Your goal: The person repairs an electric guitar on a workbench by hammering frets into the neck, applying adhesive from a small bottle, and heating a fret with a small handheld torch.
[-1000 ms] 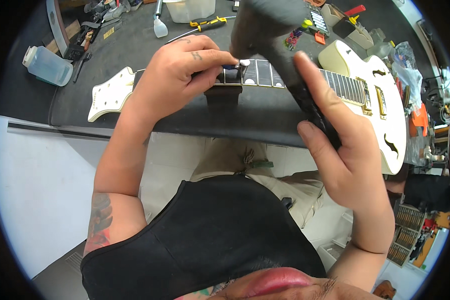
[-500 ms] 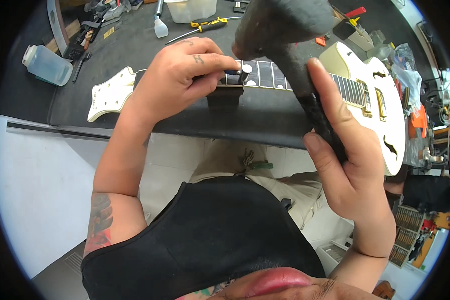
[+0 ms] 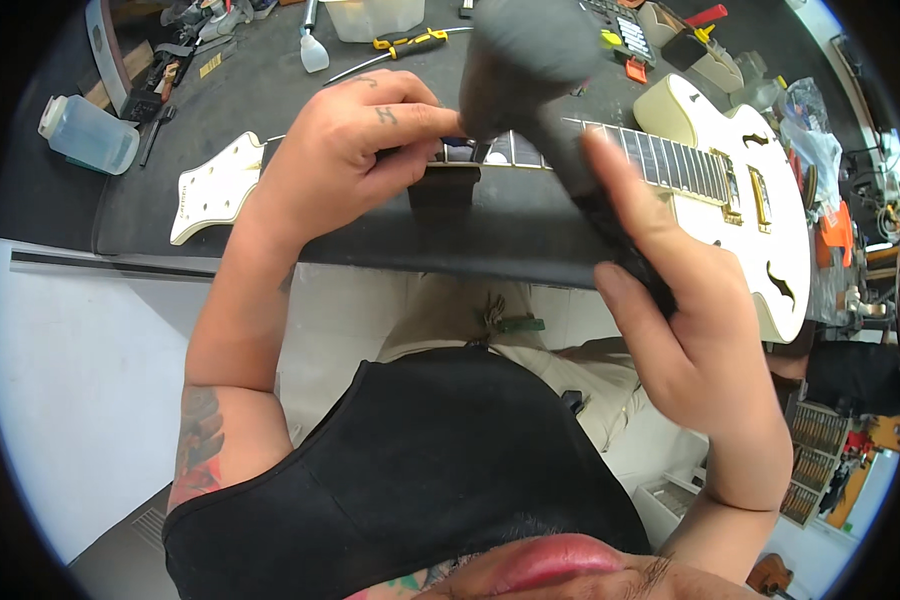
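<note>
A white electric guitar (image 3: 710, 110) lies across the bench, its headstock (image 3: 215, 185) at the left and its fretboard (image 3: 680, 160) over a dark support block (image 3: 442, 190). My left hand (image 3: 355, 150) is pinched on a small dark blue-handled tool (image 3: 457, 142) standing on the fretboard above that block. My right hand (image 3: 695, 315) grips the handle of a large dark mallet (image 3: 530, 45). The blurred mallet head hangs just above my left fingertips and hides the top of the small tool; whether they touch I cannot tell.
On the dark bench (image 3: 220, 110) are a blue-tinted jug (image 3: 88, 135), a yellow-and-black tool (image 3: 410, 42), a translucent tub (image 3: 370, 15), a squeeze bottle (image 3: 313, 52) and several tools and bags at the sides. Someone's dark clothing (image 3: 855, 385) shows at the far right.
The mallet and my right hand shifted slightly right half a second ago and have now swung back left, over the small tool. My left hand stays at the fretboard.
</note>
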Tool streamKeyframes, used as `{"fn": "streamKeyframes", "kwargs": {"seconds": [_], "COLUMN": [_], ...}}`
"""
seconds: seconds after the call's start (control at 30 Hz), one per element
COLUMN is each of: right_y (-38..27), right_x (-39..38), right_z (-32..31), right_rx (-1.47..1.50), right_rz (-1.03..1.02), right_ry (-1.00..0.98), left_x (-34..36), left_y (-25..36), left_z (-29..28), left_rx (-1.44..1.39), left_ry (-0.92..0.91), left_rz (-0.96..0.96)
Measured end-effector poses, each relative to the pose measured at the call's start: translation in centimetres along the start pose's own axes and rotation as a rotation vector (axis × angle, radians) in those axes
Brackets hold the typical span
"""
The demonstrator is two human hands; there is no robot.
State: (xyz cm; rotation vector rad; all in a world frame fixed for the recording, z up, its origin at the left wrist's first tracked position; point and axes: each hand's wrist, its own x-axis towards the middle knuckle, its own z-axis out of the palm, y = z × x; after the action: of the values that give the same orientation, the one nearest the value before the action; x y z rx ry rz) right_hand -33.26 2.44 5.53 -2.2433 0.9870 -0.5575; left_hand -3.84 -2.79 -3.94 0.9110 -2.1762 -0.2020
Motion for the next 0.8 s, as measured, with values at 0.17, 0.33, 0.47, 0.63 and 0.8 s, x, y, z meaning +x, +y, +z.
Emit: {"fn": "streamKeyframes", "kwargs": {"seconds": [0.17, 0.33, 0.47, 0.63, 0.8], "right_y": [0.2, 2.4, 5.8, 8.3, 11.3], "right_x": [-0.3, -4.4, -8.4, -8.4, -6.9], "right_z": [-0.2, 1.3, 3.6, 6.3, 9.0], "right_rx": [-0.019, 0.025, -0.096, -0.340, -0.482], "right_rz": [0.027, 0.012, 0.125, 0.166, 0.192], "right_ry": [-0.024, 0.174, 0.212, 0.270, 0.316], "left_x": [-0.1, -0.5, -2.3, -8.4, -12.6], "left_y": [0.2, -0.6, -2.4, -10.5, -18.9], "left_z": [-0.5, -1.6, -6.4, -16.2, -17.3], "left_rx": [0.030, -0.135, -0.140, 0.282, 0.298], "left_ry": [0.008, 0.184, 0.388, 0.100, -0.046], "left_rz": [-0.010, -0.134, -0.498, -0.862, -1.028]}}
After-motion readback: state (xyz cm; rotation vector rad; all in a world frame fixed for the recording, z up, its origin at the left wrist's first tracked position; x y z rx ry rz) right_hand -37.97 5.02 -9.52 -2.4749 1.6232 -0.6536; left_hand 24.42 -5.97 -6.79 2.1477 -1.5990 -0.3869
